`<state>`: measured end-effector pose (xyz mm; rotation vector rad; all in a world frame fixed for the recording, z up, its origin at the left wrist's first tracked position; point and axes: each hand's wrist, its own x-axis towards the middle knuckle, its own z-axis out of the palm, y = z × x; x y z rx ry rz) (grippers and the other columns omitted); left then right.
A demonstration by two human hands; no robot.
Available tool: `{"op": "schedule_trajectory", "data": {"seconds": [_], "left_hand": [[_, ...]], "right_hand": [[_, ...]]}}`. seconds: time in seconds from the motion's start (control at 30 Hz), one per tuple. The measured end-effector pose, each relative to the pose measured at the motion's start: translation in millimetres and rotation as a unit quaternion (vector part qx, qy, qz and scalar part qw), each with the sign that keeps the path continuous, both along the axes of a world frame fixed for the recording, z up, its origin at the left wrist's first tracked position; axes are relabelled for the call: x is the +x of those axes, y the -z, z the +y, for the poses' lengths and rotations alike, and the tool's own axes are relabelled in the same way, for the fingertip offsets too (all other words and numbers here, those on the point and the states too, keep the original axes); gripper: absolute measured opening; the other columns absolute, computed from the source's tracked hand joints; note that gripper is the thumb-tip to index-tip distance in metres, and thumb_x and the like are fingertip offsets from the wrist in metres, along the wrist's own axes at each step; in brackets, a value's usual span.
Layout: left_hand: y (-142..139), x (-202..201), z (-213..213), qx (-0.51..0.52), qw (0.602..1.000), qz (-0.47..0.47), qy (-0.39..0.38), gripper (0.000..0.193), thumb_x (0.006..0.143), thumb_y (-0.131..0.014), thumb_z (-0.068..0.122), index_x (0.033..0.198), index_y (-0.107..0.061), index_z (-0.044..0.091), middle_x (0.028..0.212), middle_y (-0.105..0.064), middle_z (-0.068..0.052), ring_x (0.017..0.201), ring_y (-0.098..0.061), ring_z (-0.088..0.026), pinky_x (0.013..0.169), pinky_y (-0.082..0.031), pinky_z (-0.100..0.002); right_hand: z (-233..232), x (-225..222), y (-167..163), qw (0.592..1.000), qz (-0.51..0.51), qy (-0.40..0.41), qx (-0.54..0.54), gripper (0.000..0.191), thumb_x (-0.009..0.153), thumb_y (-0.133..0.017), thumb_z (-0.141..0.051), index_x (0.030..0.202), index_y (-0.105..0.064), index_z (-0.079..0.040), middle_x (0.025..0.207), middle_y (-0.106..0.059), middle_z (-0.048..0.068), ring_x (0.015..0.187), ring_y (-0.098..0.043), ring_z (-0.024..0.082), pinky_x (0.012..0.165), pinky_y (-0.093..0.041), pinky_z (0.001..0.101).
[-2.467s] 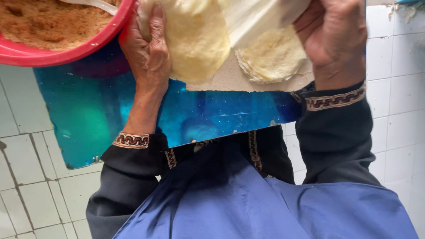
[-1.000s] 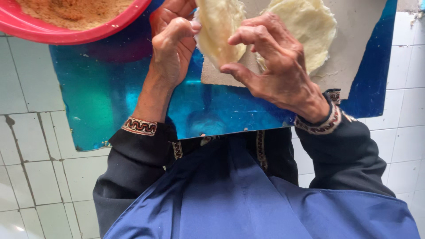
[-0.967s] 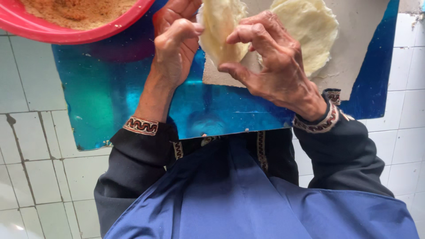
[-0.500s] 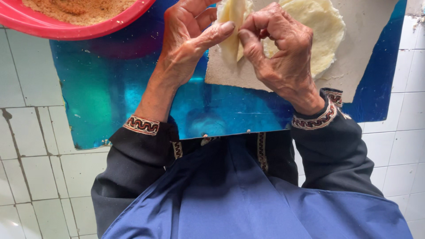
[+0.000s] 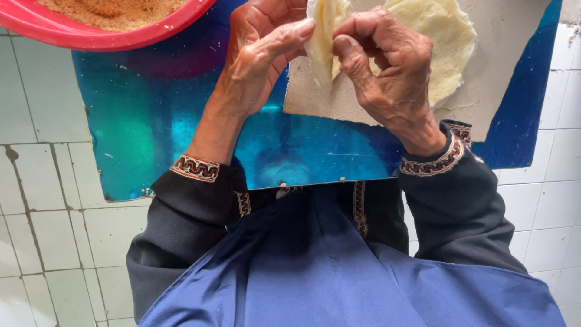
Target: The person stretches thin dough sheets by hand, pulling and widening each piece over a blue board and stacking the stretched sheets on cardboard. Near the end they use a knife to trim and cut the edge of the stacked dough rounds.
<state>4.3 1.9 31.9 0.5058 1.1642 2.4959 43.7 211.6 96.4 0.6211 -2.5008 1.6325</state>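
Nearest to the camera is the person's blue garment (image 5: 339, 272), with black sleeves (image 5: 181, 230) that end in red and white patterned cuffs (image 5: 195, 168). Under them is a floor of white tiles (image 5: 42, 200).

A little farther lies a shiny blue sheet (image 5: 151, 121) on the tiles, and both forearms reach over it. On the far right part of the sheet rests a pale grey board (image 5: 508, 54).

The left hand (image 5: 257, 57) and the right hand (image 5: 387, 66) meet above the near left edge of this board. Both are closed in a pinch on the folded piece of dough (image 5: 319, 36), a thin pale yellow piece that stands almost upright between them. The left thumb presses it from the left side, and the right index finger and thumb grasp it from the right side, so the two hands nearly touch each other.

Just behind the right hand, a flat round of dough (image 5: 445, 36) lies on the board, partly hidden by the knuckles.

At the far left, a red bowl (image 5: 91, 36) rests partly on the blue sheet, and it contains brown crumbly filling (image 5: 115, 7). The upper edge of the view cuts it off.
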Motion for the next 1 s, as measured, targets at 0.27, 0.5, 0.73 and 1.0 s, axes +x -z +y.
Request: {"op": "schedule_trajectory", "data": {"seconds": [0.27,0.5,0.73,1.0], "left_hand": [[-2,0,3,-0.014,1.0,0.018,0.011,0.04,0.109,-0.07,0.016,0.142,-0.059,-0.004,0.134,-0.068,-0.017,0.121,-0.07,-0.021,0.104,-0.061,-0.037],[-11,-1,7,-0.08,0.994,0.074,-0.018,0.039,0.103,-0.078,0.012,0.135,-0.061,-0.004,0.126,-0.069,-0.01,0.113,-0.067,-0.016,0.104,-0.057,-0.031],[-10,-2,9,-0.104,0.988,0.111,-0.018,0.04,0.1,-0.082,0.006,0.133,-0.061,-0.002,0.128,-0.066,-0.006,0.115,-0.064,-0.015,0.108,-0.06,-0.033],[-7,-1,8,-0.095,0.992,0.076,-0.023,0.027,0.103,-0.074,0.005,0.127,-0.067,-0.004,0.126,-0.073,-0.01,0.114,-0.069,-0.016,0.104,-0.058,-0.031]], "right_hand": [[7,2,5,0.999,0.019,-0.033,-0.013,0.013,0.113,-0.069,0.001,0.12,-0.06,0.008,0.114,-0.065,0.008,0.101,-0.07,0.012,0.091,-0.061,0.0235],[18,0,14,1.0,-0.007,-0.017,-0.011,0.007,0.121,-0.067,0.001,0.117,-0.065,0.007,0.102,-0.068,0.007,0.088,-0.069,0.008,0.076,-0.057,0.0206],[16,-2,14,0.997,-0.055,-0.035,-0.048,0.012,0.122,-0.063,-0.002,0.116,-0.064,0.007,0.101,-0.068,0.008,0.085,-0.068,0.01,0.078,-0.056,0.0219],[9,-8,1,0.972,-0.166,-0.047,-0.157,0.021,0.114,-0.059,-0.015,0.121,-0.061,0.005,0.105,-0.067,0.007,0.092,-0.067,0.012,0.082,-0.058,0.0246]]}}
